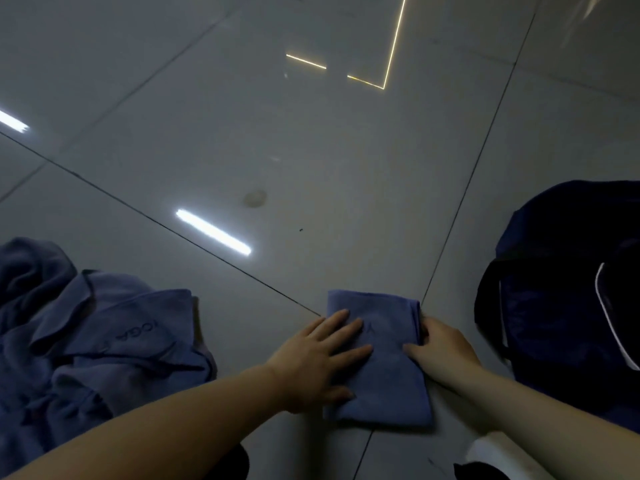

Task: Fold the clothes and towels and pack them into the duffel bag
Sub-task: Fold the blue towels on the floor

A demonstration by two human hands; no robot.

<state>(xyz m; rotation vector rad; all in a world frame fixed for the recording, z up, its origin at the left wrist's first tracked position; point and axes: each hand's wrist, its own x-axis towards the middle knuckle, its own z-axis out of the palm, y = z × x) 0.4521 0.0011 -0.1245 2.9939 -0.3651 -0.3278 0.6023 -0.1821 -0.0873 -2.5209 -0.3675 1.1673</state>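
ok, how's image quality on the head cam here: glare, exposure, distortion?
Head view: dim and underexposed overall; the glossy tiled floor mirrors ceiling strip lights as bright glare streaks; the navy duffel bag is nearly black, detail lost; wide-angle bends the tile joints; the folded blue towel and both hands, left and right, are readable but soft.

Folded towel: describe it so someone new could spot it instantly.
On the grey tiled floor, look between the crumpled blue pile and the dark duffel bag. The folded towel is the neat blue rectangle under both hands.
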